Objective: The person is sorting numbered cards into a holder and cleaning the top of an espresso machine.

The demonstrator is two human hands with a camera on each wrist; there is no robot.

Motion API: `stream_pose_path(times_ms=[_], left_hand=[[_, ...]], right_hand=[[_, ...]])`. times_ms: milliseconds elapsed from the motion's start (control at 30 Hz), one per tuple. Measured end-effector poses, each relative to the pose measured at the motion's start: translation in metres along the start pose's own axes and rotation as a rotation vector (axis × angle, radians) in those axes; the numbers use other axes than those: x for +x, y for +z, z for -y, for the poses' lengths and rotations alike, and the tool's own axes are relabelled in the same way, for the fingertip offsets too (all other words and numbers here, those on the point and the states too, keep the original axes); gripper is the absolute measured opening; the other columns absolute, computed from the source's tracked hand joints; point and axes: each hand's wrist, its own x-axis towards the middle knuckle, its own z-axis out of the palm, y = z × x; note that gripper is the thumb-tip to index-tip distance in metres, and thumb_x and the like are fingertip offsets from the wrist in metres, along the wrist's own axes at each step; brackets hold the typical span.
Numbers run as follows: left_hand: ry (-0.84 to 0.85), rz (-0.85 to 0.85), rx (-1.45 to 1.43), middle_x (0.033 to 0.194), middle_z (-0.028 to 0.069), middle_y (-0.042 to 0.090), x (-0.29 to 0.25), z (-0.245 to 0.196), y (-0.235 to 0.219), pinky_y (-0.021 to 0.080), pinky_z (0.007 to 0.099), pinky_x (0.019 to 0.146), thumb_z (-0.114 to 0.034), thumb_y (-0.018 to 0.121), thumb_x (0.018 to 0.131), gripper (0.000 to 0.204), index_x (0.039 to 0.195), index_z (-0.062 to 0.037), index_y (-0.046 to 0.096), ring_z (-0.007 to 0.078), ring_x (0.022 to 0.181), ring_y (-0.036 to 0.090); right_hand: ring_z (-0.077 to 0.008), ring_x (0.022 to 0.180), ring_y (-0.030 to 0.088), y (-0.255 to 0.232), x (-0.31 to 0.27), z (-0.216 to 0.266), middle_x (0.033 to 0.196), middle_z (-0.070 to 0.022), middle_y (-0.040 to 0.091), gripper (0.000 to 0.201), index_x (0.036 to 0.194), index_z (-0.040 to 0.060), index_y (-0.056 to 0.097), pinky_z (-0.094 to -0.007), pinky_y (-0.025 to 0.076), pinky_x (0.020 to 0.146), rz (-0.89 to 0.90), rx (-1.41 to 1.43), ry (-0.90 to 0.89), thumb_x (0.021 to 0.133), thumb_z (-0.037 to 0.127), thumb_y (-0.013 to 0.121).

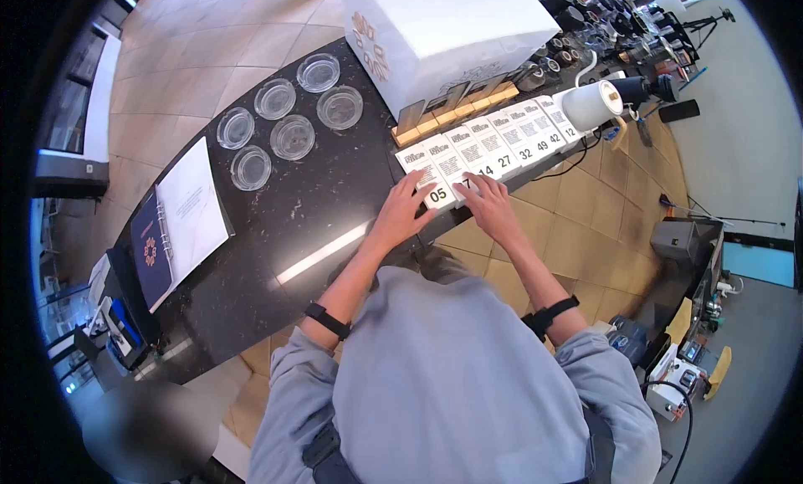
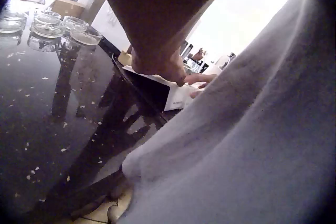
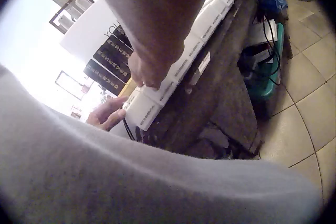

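i note the left hand (image 1: 403,212) spread loosely on the white 05 box (image 1: 437,194), the right hand (image 1: 495,208) relaxed on the adjacent box (image 1: 447,158), both along the black counter (image 1: 259,220)'s edge, where uneven pressing could, i judge, skew or topple one.

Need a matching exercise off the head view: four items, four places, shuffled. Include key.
Items
1. left hand
2. white cylinder
3. open binder
4. glass dishes

Places
A. past the box marked 12, at the row's right end
B. toward the left end of the dark counter, page side up
C. at the box marked 05
D. grouped between the binder and the large white box

Pairs: 1-C, 2-A, 3-B, 4-D
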Motion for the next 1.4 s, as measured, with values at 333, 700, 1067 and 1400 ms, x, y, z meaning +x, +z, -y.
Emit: stream_pose_path(times_ms=[333, 700, 1067, 1400], left_hand=[[-0.072, 0.084, 0.134, 0.152, 0.0199, 0.030, 0.000, -0.025, 0.029, 0.027, 0.0509, 0.113, -0.027, 0.067, 0.088, 0.064, 0.145, -0.0141, 0.042, 0.0377, 0.143, 0.025], [-0.367, 0.098, 0.379, 0.156, 0.0187, 0.024, 0.043, -0.062, 0.063, 0.018, 0.0572, 0.114, -0.030, 0.066, 0.085, 0.072, 0.150, -0.0169, 0.035, 0.0364, 0.146, 0.020], [-0.126, 0.197, 0.363, 0.155, 0.0161, 0.029, 0.194, -0.140, 0.169, 0.022, 0.0514, 0.116, -0.030, 0.067, 0.087, 0.075, 0.151, -0.0188, 0.031, 0.0333, 0.144, 0.026], [-0.165, 0.135, 0.362, 0.154, 0.0142, 0.031, 0.222, -0.118, 0.193, 0.023, 0.0496, 0.117, -0.027, 0.064, 0.089, 0.069, 0.150, -0.0175, 0.032, 0.0302, 0.144, 0.027]], right_hand=[[-0.0313, 0.128, 0.047, -0.019, -0.015, -0.037, 0.139, -0.0127, 0.050, 0.051, 0.131, 0.0178, 0.059, -0.0445, 0.036, 0.106, -0.244, 0.122, 0.179, 0.082, 0.011, 0.069], [-0.0403, 0.126, 0.042, -0.030, -0.003, -0.269, 0.139, -0.0208, 0.045, 0.045, 0.130, 0.0109, 0.057, -0.0498, 0.036, 0.106, -0.347, -0.032, 0.314, 0.087, 0.022, 0.065], [-0.0420, 0.120, 0.048, -0.035, 0.008, -0.304, 0.132, -0.0224, 0.049, 0.038, 0.123, 0.0029, 0.060, -0.0487, 0.039, 0.103, -0.305, 0.160, 0.196, 0.087, 0.013, 0.062], [-0.0422, 0.132, 0.040, -0.035, 0.001, -0.287, 0.140, -0.0228, 0.046, 0.039, 0.127, 0.0022, 0.058, -0.0506, 0.031, 0.112, -0.211, 0.316, 0.120, 0.089, 0.014, 0.058]])
